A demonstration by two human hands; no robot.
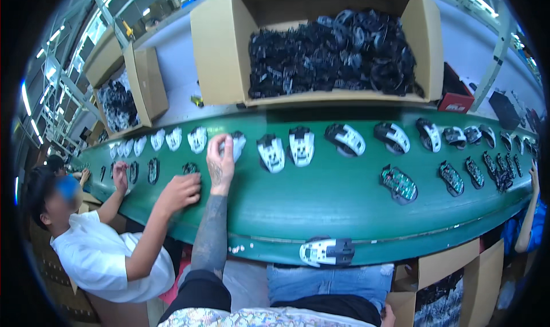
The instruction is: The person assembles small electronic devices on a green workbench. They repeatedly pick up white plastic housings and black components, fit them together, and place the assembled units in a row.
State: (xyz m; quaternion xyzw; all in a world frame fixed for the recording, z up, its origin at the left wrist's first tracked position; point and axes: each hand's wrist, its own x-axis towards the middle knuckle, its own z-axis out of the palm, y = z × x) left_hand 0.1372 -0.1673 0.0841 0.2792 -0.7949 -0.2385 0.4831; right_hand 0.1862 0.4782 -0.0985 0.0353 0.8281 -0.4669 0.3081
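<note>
My left hand [220, 162] reaches over the green conveyor belt [298, 201]. Its fingers are bent and closed at the near left side of a white mouse shell [238, 146], which they partly cover. Just right of that shell lie two white-and-black mouse shells, one [271, 153] beside the other [301, 146]. Low at the right, by my thigh, only a bit of my right hand [388, 315] shows; its fingers are mostly hidden. A white-and-black mouse part [326, 252] rests on the belt's near edge, in front of me.
A large carton [223, 46] of dark plastic parts stands behind the belt, with a smaller carton [150, 80] at its left. Circuit-board mouse bases [399, 183] lie along the right. A co-worker's hand [180, 192] is close on my left. Another open carton [481, 281] sits lower right.
</note>
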